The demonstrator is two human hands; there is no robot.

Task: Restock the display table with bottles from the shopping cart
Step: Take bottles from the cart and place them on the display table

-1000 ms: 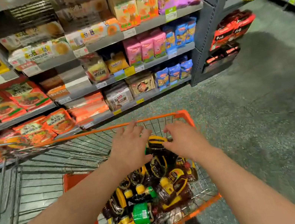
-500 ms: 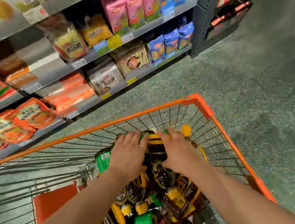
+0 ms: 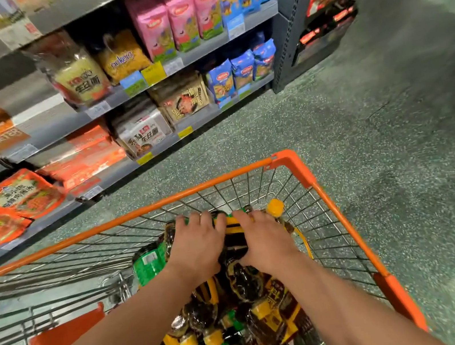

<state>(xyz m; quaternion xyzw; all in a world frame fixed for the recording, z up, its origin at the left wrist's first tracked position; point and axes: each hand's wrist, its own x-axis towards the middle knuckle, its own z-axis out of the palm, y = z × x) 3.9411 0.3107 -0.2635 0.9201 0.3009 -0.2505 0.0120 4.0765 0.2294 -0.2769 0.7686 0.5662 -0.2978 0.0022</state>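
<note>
Both hands are down in the cart: the left hand lies palm-down over the far end of the heap with its fingers curled over a green-topped bottle, and the right hand lies just beside it, fingers bent over a dark bottle with a yellow band. Whether either hand has truly closed its grip or only rests there, I cannot tell, since the fingertips are hidden beyond the bottles.

The shelving runs along the far left, stacked with noodle and pasta packets, with speckled floor to the right. The shopping cart, orange-rimmed wire, fills the near half of the view. The bottles, dark sauce with yellow and green caps and labels, lie piled along the cart's right side, from the near edge up to the far right corner. A yellow cap stands up close to that corner.

This looks like the picking-up step, barely begun: the cart is still heavily loaded, and no display table is in view. The next move calls for a firm hold on the bottles under the hands, lifting them clear of the wire wall, then turning toward the table.
</note>
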